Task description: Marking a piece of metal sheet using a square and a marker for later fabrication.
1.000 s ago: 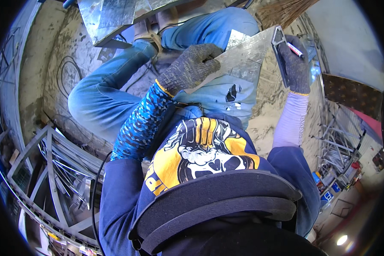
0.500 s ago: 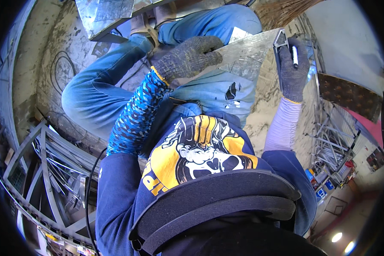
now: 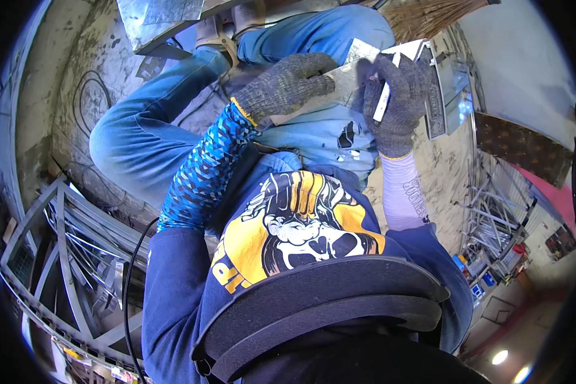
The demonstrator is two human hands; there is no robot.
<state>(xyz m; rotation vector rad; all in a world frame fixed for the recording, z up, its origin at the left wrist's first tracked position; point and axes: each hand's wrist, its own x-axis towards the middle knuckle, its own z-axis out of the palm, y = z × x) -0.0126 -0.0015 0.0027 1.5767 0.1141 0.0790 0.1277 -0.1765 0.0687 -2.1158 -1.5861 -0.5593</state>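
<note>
My left hand [image 3: 285, 86], in a dark grey knitted glove, grips the near left end of a flat silvery metal sheet [image 3: 345, 82] that lies across my lap. The fingers are partly hidden at the sheet's edge. Over the sheet's right part is my right hand [image 3: 398, 105], gloved the same way, closed around a white marker pen [image 3: 382, 104] that slants down toward me. Just beyond that hand, a narrow metal frame-like edge [image 3: 436, 102] stands at the sheet's far right end. My right hand covers much of the sheet between.
A metal-topped bench [image 3: 163, 19] stands at the far left. Behind my knee lies a straw broom [image 3: 429, 19]. Metal frames and bars [image 3: 77, 262] are stacked at my left, with more metal frames [image 3: 493, 211] at the right. A black cable [image 3: 129, 301] hangs beside my left arm.
My right hand has moved left from the sheet's right end to over its surface, bringing the white marker pen along. The sheet's end has turned slightly. My left hand stays nearly in place.
</note>
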